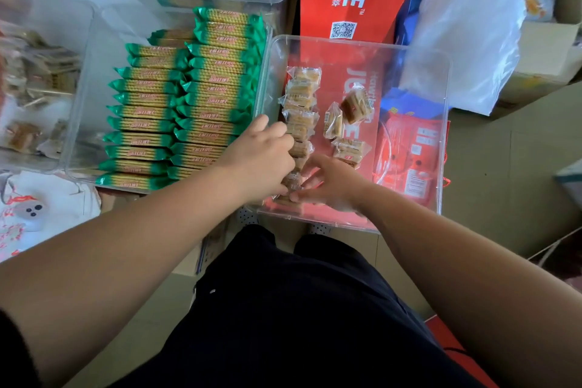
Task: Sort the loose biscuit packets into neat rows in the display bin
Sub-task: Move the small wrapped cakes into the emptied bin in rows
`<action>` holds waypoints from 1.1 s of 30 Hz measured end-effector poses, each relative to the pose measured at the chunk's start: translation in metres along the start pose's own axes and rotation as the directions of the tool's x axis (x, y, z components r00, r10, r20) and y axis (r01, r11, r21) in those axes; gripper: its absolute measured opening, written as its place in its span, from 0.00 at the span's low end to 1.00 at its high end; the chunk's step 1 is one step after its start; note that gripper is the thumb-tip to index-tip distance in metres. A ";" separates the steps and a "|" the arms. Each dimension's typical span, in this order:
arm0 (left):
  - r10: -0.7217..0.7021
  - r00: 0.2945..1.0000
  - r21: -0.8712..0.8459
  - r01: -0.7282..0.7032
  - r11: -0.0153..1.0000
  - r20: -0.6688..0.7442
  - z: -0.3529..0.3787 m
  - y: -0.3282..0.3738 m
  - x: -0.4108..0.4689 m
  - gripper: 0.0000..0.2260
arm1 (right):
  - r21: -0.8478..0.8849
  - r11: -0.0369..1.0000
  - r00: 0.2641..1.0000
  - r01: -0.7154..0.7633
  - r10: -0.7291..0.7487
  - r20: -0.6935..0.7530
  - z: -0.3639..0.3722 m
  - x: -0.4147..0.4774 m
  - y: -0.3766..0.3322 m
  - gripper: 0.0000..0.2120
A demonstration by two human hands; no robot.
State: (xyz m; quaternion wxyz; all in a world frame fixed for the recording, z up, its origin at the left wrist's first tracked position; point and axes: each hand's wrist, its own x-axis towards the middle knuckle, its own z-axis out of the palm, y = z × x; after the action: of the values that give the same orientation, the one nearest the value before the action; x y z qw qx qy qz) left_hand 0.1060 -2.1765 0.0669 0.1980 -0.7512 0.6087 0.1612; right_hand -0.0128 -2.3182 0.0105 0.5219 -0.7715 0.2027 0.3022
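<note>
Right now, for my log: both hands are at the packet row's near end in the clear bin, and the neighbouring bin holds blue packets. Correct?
Not blue: the head view shows green packets in the neighbouring bin. Left hand and right hand are at the near end of the packet row in the clear bin.

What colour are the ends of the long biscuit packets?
The long biscuit packets have green ends, clearest in the head view.
</note>
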 end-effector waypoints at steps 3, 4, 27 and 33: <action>-0.142 0.943 -0.128 0.108 0.986 -0.300 0.012 -0.007 -0.029 0.20 | -0.101 0.995 0.999 0.025 -0.029 -0.030 0.005 0.002 -0.004 0.20; -0.229 0.901 -0.188 0.169 0.968 -0.369 0.017 -0.010 -0.039 0.21 | -0.127 0.991 0.999 0.035 -0.039 -0.023 0.005 0.001 -0.005 0.18; -0.515 0.806 -0.457 0.355 0.815 -0.292 0.063 -0.019 -0.072 0.29 | -0.190 0.932 0.951 -0.308 0.307 -0.036 0.025 0.016 -0.015 0.41; -0.501 0.819 -0.452 0.347 0.822 -0.282 0.063 -0.019 -0.072 0.30 | 0.024 0.947 0.946 -0.321 0.320 0.047 0.020 0.024 -0.022 0.37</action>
State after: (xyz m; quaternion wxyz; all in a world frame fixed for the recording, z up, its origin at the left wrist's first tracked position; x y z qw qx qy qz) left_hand 0.1098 -2.0806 0.0494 -0.0449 -0.9098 0.4058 0.0748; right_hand 0.0137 -2.2912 0.0036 0.4821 -0.7133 0.3190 0.3963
